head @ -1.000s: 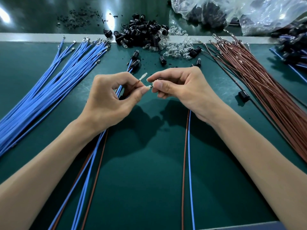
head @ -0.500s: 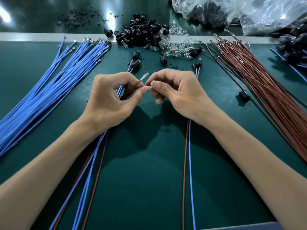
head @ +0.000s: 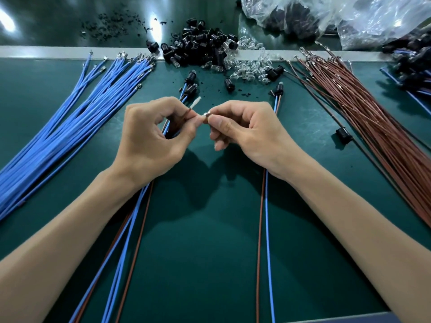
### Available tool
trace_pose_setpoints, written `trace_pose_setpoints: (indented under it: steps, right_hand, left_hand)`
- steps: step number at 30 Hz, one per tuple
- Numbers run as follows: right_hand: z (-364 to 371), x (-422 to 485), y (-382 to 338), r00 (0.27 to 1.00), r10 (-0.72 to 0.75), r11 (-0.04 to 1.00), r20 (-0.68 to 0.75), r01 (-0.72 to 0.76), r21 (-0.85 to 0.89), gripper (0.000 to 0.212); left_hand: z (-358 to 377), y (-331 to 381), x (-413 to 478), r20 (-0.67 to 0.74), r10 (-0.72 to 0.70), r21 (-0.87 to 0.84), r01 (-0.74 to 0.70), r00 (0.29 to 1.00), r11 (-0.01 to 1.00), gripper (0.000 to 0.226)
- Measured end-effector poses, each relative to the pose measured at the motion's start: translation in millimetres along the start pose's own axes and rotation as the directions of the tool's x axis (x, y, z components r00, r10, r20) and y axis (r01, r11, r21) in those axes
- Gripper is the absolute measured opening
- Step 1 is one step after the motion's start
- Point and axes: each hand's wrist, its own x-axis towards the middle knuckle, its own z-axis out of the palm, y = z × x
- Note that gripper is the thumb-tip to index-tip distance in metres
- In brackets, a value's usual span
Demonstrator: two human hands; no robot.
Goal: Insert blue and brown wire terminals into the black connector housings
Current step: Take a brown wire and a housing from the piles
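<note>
My left hand [head: 154, 136] grips a brown wire whose silvery terminal [head: 197, 101] sticks up past its fingers. Several blue and brown wires [head: 130, 229] trail from that hand toward me. Something dark sits in its hollow; I cannot tell what. My right hand [head: 247, 131] pinches a small metal terminal end [head: 206, 114] between thumb and forefinger, right against my left thumb tip. Loose blue wires [head: 70, 127] fan out on the left and brown wires [head: 363, 117] on the right. Black connector housings [head: 200, 47] lie heaped at the back.
Clear bulbs [head: 251, 68] lie beside the heap. Two housings with wires in them [head: 191, 87] lie behind my left hand. Another wired housing [head: 278, 88] has its blue-brown pair [head: 265, 229] running toward me. A lone housing [head: 344, 135] sits among the brown wires. Plastic bags [head: 349, 17] are at the back right.
My right wrist has swung slightly left, uncovering more of the blue-brown pair behind it. The pinch between both hands stays in the same place.
</note>
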Motion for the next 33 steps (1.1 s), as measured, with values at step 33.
trace_pose_setpoints:
  steps: [33]
  right_hand:
    - [-7.1, -0.5, 0.8, 0.979, -0.198, 0.973, -0.045, 0.191, -0.132, 0.009]
  left_hand:
    - [0.1, 2.7, 6.4, 0.308, -0.26, -0.418, 0.375, 0.915, 0.827, 0.011]
